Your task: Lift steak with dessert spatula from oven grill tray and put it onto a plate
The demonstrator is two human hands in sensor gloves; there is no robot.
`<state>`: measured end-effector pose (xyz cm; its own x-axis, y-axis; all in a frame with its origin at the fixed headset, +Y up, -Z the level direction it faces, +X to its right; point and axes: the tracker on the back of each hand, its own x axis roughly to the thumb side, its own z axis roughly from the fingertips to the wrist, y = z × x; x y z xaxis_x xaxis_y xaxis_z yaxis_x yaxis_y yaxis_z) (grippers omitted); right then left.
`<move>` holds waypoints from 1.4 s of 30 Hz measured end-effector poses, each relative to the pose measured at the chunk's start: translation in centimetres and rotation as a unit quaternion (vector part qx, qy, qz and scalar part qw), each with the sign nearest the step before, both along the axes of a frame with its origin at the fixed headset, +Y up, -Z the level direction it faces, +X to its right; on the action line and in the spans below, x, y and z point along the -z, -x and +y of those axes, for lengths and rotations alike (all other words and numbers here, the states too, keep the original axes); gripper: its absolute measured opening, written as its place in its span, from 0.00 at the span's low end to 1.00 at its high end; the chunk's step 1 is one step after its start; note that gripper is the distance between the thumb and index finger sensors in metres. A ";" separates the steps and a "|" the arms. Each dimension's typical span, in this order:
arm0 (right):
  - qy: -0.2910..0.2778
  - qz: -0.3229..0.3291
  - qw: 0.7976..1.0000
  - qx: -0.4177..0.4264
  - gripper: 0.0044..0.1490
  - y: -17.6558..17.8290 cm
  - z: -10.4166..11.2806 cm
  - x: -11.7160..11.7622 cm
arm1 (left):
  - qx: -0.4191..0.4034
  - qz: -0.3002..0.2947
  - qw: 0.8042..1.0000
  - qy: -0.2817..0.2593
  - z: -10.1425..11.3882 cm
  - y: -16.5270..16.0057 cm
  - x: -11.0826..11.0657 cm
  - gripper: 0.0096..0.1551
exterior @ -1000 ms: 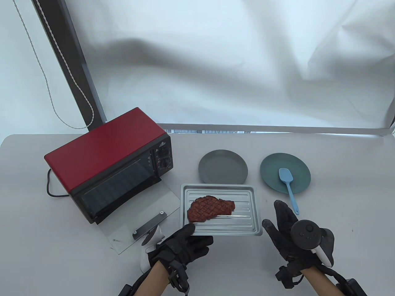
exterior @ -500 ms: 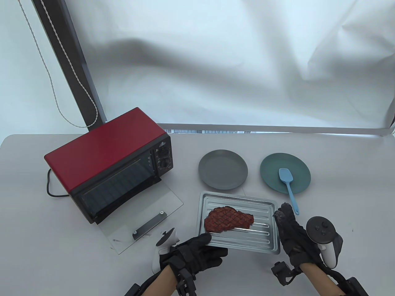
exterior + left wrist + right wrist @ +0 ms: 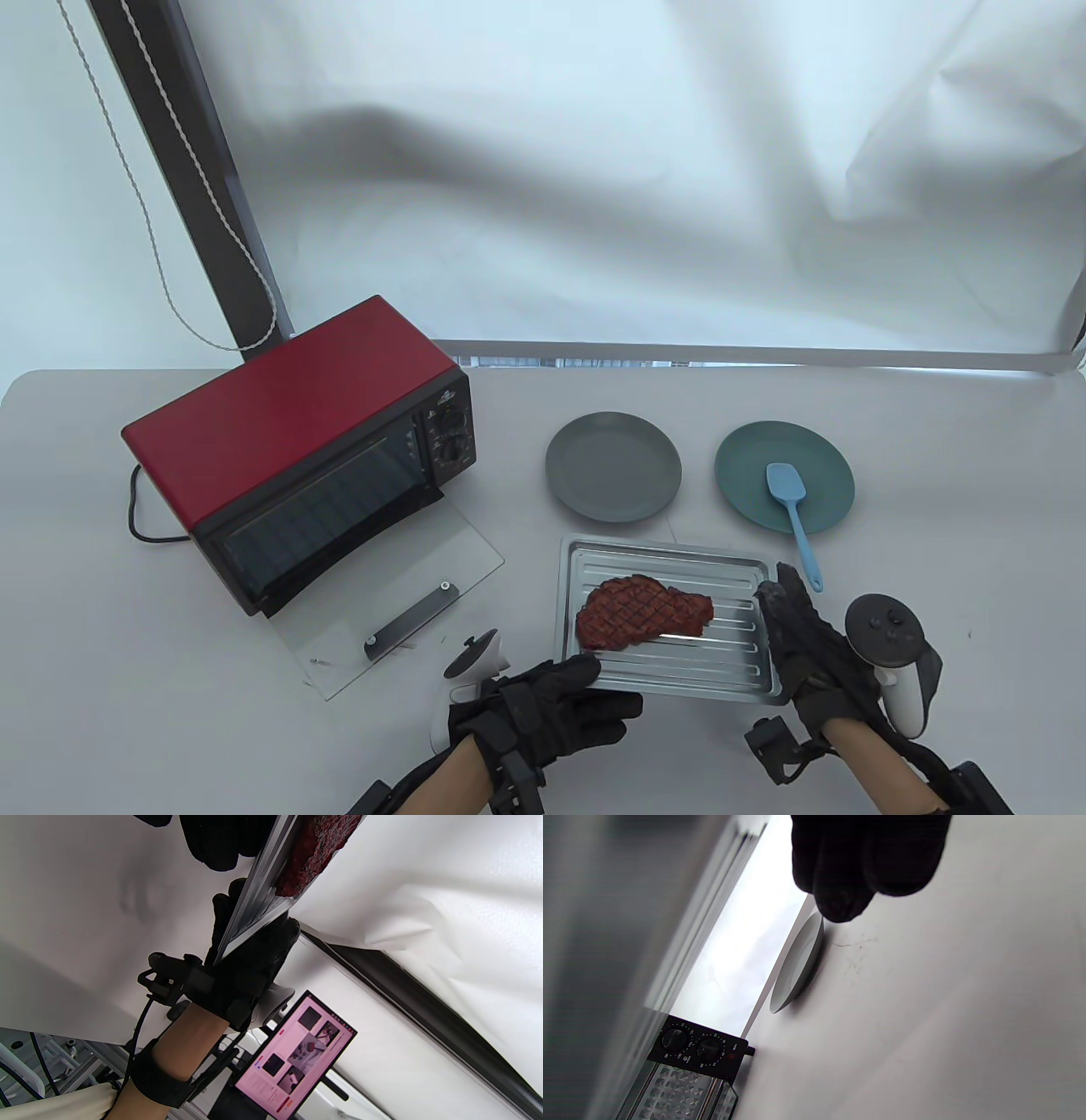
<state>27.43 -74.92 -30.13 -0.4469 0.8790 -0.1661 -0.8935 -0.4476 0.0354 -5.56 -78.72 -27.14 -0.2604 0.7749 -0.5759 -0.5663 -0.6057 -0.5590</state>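
The brown grilled steak point(image 3: 642, 615) lies on the metal oven grill tray point(image 3: 721, 671), which sits near the table's front edge. My left hand point(image 3: 587, 689) grips the tray's near-left corner, thumb on top and fingers underneath. My right hand point(image 3: 779, 613) holds the tray's right edge. The left wrist view shows the tray point(image 3: 253, 902) edge-on with the steak point(image 3: 312, 853) on it and my right hand point(image 3: 248, 959) wrapped around its rim. The blue dessert spatula point(image 3: 794, 508) rests on the teal plate point(image 3: 747, 475), untouched. The grey plate point(image 3: 612, 465) stands just behind the tray.
The red toaster oven point(image 3: 288, 433) stands at the left with its glass door point(image 3: 399, 607) folded down onto the table. Its cord trails off its left side. The right wrist view shows the oven's knobs point(image 3: 691, 1043) and the grey plate point(image 3: 797, 967) edge-on.
The tray with the steak has moved right and nearer to me, away from the oven door. My right hand, open beside it a second ago, now holds its right edge.
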 end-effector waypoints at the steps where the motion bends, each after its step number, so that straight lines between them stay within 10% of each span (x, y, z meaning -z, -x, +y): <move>1: 0.001 -0.003 1.000 0.001 0.42 0.0 0.0 0.0 | -0.001 -0.002 1.000 0.000 0.0 0.0 0.0 0.34; 17: 0.002 -0.037 0.999 -0.028 0.36 -0.6 0.3 0.2 | 0.009 -0.047 0.996 -0.078 1.8 -0.6 -0.1 0.35; 25: -0.014 -0.046 0.999 -0.025 0.34 -1.0 1.1 0.2 | 0.183 -0.019 0.966 -0.179 3.6 0.8 0.1 0.41; 34: -0.018 -0.039 0.999 -0.014 0.33 -0.9 1.4 0.1 | 0.427 0.069 0.837 -0.335 6.8 3.1 -0.1 0.46; 42: -0.017 -0.037 0.999 -0.009 0.33 -0.8 1.4 0.0 | 0.637 0.121 0.587 -0.484 8.5 3.4 -0.9 0.45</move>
